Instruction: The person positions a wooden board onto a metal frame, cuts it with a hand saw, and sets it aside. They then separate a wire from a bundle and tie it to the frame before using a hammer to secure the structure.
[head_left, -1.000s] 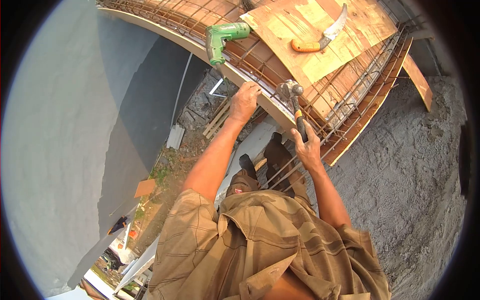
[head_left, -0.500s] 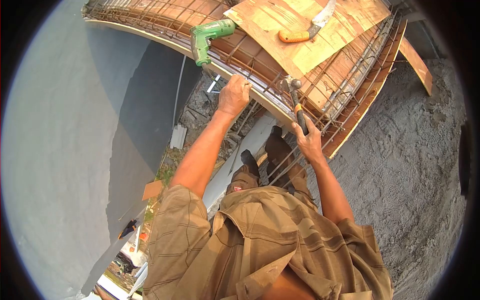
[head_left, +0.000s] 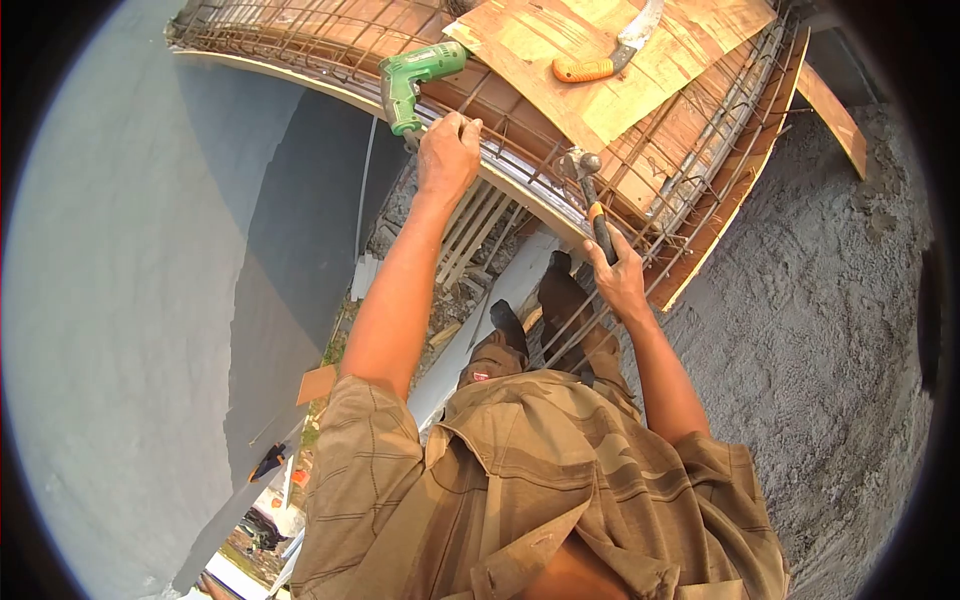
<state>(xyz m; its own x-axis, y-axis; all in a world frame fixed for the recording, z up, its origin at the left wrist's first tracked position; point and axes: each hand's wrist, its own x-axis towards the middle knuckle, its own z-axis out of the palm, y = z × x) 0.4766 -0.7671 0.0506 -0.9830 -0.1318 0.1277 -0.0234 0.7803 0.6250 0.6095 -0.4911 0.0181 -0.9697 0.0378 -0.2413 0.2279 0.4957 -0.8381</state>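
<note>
My right hand point(head_left: 622, 278) is wrapped around the black and orange handle of a hammer point(head_left: 598, 225), whose metal head points up, over the steel bars near the form's edge. My left hand point(head_left: 449, 158) is closed at the curved edge board point(head_left: 535, 200), its fingers curled beside the rebar; what they pinch, if anything, is hidden. Just above that hand a green power drill point(head_left: 425, 65) rests on the rebar, nose down. A handsaw point(head_left: 590, 68) with an orange grip lies on a plywood sheet point(head_left: 540, 60) farther off.
A rebar grid point(head_left: 340, 40) fills the curved wooden form. Rough grey concrete point(head_left: 810, 320) is on the right, a smooth grey wall point(head_left: 140, 250) on the left. Rubble and wooden slats point(head_left: 470, 230) show below the edge board, near my feet. A wood strip point(head_left: 832, 120) leans at the far right.
My left hand has moved up and left along the edge board, closer to the drill. My right hand still holds the hammer in nearly the same place.
</note>
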